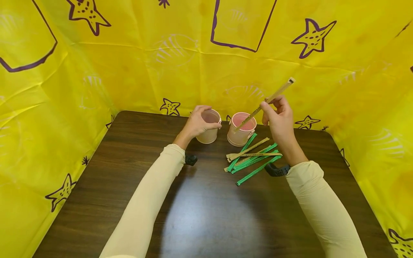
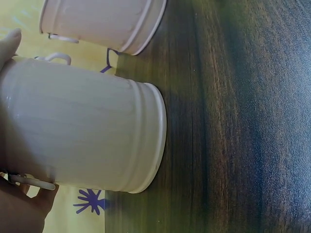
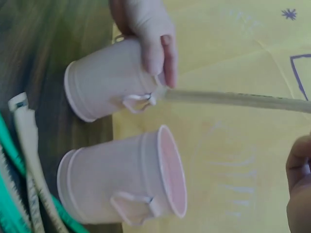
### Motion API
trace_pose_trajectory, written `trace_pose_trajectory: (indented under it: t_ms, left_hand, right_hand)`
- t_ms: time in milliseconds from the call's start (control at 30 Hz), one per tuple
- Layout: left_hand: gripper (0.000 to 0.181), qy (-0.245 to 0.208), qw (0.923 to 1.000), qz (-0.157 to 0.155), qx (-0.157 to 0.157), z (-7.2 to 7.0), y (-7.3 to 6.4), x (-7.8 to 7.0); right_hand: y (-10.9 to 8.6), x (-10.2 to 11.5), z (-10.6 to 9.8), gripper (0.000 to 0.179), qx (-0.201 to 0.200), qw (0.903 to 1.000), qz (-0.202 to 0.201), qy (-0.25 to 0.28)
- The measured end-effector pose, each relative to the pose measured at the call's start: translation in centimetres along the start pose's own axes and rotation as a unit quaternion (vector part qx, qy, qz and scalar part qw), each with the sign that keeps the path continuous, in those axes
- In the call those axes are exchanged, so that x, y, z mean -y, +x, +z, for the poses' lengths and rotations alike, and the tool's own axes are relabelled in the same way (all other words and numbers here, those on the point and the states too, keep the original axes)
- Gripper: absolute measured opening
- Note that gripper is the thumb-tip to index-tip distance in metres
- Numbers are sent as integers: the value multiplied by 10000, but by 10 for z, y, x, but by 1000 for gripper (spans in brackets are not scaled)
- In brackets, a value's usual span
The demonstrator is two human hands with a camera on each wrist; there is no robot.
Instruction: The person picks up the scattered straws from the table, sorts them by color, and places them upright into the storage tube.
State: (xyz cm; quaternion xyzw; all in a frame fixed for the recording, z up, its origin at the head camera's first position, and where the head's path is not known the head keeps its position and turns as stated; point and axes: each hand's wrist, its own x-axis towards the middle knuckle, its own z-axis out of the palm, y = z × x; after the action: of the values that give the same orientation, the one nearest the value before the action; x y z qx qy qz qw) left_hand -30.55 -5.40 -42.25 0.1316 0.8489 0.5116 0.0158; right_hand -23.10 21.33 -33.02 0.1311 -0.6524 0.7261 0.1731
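Note:
Two small pale pink buckets with side handles stand side by side near the table's back edge. My left hand [image 1: 200,123] grips the rim of the left bucket [image 2: 82,126], thumb on the near side and fingers over the far side. My right hand [image 1: 280,116] pinches a long narrow beige strip [image 1: 277,92] with dark print, held slantwise in the air. Its lower end overlaps the right bucket [image 1: 238,138] in the head view. In the right wrist view, that end appears close to the left hand's fingertips.
Green strips [image 1: 255,175] and beige strips [image 3: 30,141] lie in a loose pile in front of the right bucket. The dark wooden table [image 1: 129,172] is enclosed by yellow cloth [image 1: 129,71] with starfish drawings, close behind the buckets. Dark bands are on both wrists.

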Motion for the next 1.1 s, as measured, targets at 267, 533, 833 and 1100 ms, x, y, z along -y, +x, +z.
trace_pose_trajectory:
  t_ms: [267, 533, 833, 1100]
  left_hand:
    - [95, 69, 10000, 56, 23, 1, 0, -1]
    - [93, 37, 10000, 16, 78, 2, 1, -1]
    - [92, 34, 9999, 63, 78, 2, 0, 1]
    - [91, 20, 10000, 21, -5, 2, -1, 1]
  right_hand:
    - [25, -13, 24, 10, -293, 9991, 130, 280]
    - [29, -39, 50, 15, 266, 9923, 926, -783]
    - [26, -68, 63, 41, 1022, 9682, 1457, -1761]
    - [24, -65, 65, 43, 1206, 9671, 1458, -1703]
